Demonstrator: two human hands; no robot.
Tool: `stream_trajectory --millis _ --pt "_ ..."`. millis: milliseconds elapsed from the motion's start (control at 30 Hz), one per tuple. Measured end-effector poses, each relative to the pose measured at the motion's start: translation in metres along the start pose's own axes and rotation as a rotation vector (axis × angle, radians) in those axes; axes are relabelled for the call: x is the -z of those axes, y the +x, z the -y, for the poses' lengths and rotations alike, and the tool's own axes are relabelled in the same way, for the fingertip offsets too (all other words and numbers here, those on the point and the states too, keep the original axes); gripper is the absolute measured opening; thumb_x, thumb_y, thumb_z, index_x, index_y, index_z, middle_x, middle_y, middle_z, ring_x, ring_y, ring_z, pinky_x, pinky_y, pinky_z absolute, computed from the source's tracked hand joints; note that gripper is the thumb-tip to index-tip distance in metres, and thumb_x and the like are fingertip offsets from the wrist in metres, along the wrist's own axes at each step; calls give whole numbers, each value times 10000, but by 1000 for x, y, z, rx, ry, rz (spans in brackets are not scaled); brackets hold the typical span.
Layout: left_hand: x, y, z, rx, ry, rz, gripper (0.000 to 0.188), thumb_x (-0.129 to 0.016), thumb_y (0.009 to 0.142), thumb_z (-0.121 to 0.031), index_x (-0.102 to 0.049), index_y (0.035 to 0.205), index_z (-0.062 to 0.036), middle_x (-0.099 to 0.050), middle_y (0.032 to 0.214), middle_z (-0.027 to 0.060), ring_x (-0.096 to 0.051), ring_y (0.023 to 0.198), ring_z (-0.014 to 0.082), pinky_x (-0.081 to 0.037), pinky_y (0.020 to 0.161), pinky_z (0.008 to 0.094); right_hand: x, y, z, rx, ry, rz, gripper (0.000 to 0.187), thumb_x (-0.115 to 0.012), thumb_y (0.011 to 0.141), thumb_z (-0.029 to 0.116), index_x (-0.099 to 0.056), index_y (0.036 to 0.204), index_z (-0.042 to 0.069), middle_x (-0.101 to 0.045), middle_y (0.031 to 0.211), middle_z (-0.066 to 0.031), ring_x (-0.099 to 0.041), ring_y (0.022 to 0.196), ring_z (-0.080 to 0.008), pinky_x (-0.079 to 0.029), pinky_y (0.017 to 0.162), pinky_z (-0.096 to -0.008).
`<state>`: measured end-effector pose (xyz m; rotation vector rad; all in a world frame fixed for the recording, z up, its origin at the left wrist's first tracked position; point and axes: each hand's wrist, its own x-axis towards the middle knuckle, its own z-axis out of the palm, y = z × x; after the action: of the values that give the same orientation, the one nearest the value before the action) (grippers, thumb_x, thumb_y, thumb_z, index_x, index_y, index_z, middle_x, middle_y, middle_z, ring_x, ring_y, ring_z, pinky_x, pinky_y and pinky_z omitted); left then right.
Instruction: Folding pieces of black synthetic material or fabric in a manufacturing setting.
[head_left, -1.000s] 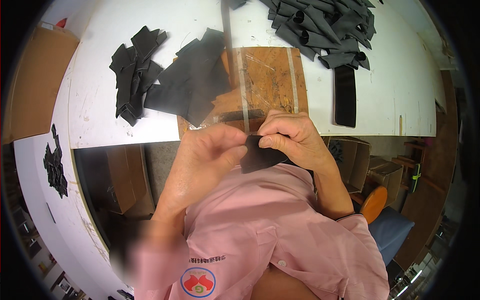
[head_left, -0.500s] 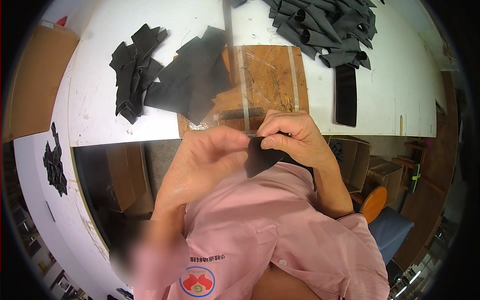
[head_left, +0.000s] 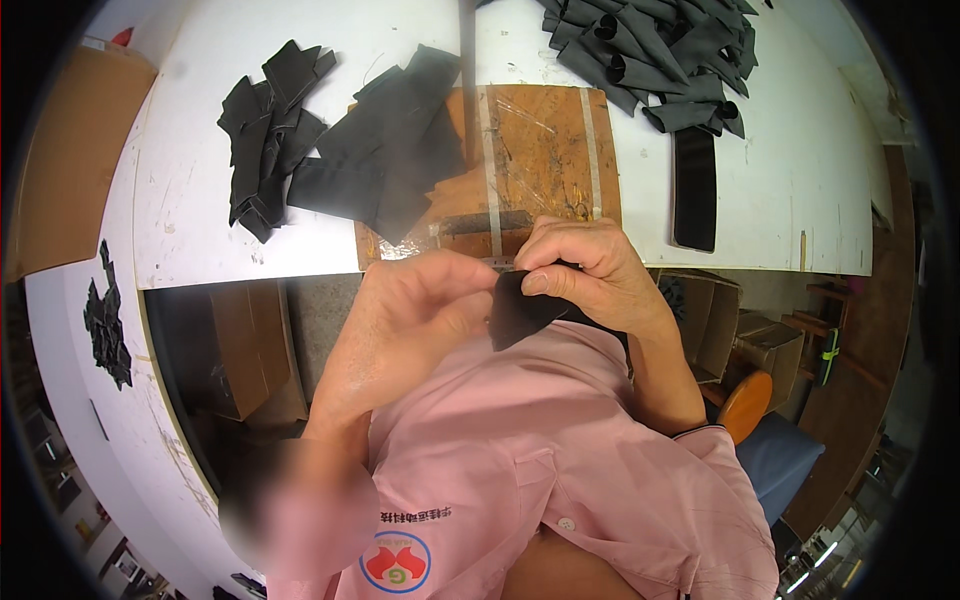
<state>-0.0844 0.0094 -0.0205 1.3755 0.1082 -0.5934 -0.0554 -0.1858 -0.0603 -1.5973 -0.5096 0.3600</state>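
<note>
A small piece of black fabric (head_left: 522, 312) hangs in front of my chest, just off the table's near edge. My right hand (head_left: 590, 272) pinches its top between thumb and curled fingers, and a dark part of it runs on under that hand. At the fabric's left edge, my left hand (head_left: 410, 305) has its thumb and fingers brought together on it; the fingertips are partly hidden. Beyond my hands lies a brown board (head_left: 545, 150) with pale tape strips. Flat black fabric pieces (head_left: 385, 150) overlap its left side.
More cut black pieces (head_left: 265, 140) are piled at the left. Rolled dark grey fabric pieces (head_left: 660, 55) heap at the far right, above a black phone-like slab (head_left: 695, 190). A narrow upright post (head_left: 469, 80) stands behind the board. Cardboard boxes (head_left: 700, 320) sit below the table's right side.
The lower tip of the fabric has swung slightly left. Both hands keep nearly the same place and hold.
</note>
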Motion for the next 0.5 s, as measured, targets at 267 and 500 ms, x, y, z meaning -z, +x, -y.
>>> stream_trajectory --millis 267,500 --pt "1 3 2 1 88 -5 118 -527 790 25 -577 893 53 -602 789 29 -544 710 69 -454 635 201 0 1 -1 -16 -37 31 74 -643 719 56 -590 733 7 -572 665 -39 -507 611 -128 -397 545 -240" --pt "1 1 4 -77 415 -111 164 -540 738 18 -576 896 47 -628 749 131 -600 643 149 -469 591 252 -3 7 2 75 -235 42 96 -647 709 83 -582 718 13 -560 643 -47 -506 606 -169 -397 549 -271"
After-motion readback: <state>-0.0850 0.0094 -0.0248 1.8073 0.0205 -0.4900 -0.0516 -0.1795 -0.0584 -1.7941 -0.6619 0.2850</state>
